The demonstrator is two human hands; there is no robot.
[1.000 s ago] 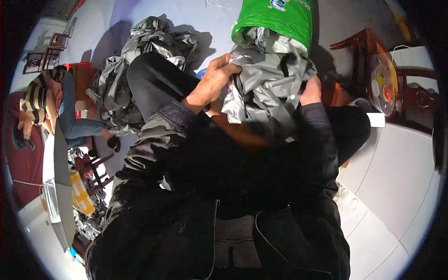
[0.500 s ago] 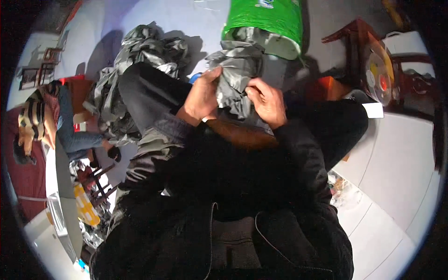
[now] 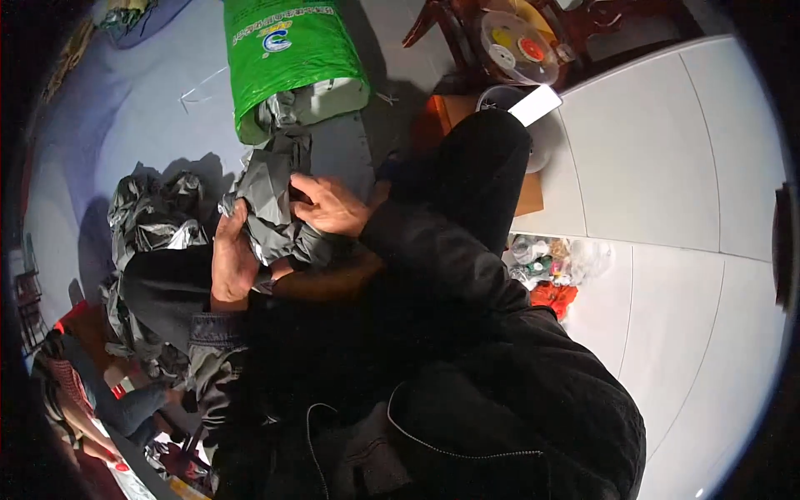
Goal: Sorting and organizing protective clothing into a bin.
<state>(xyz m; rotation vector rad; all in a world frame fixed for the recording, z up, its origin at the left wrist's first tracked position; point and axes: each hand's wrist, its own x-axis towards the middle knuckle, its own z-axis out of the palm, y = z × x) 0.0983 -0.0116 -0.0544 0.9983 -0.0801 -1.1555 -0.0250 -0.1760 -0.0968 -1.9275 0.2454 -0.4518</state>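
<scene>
A crumpled silvery-grey thin sheet (image 3: 265, 187), cloth or plastic, lies bunched over my lap and runs up to the mouth of a green bag (image 3: 292, 50). My left hand (image 3: 233, 262) is closed on the sheet's left edge, thumb on top. On the sheet's right side, my right hand (image 3: 333, 207) has its fingers bent and pressed against a fold; the fingertips are partly hidden. More of the same grey material shows inside the bag's opening.
Left of my knee lies a large heap of grey sheet (image 3: 162, 212). To the right stand a cardboard box (image 3: 527, 196), a dark wooden stool (image 3: 450, 37) with a clear round tub (image 3: 517, 50), and a pile of small packets (image 3: 550, 262). Another person (image 3: 83, 408) sits at the lower left.
The view has swung to the right, so the bag, heap and hands sit further left in it. Both hands stay at the grey sheet; the right hand's fingers now reach out more.
</scene>
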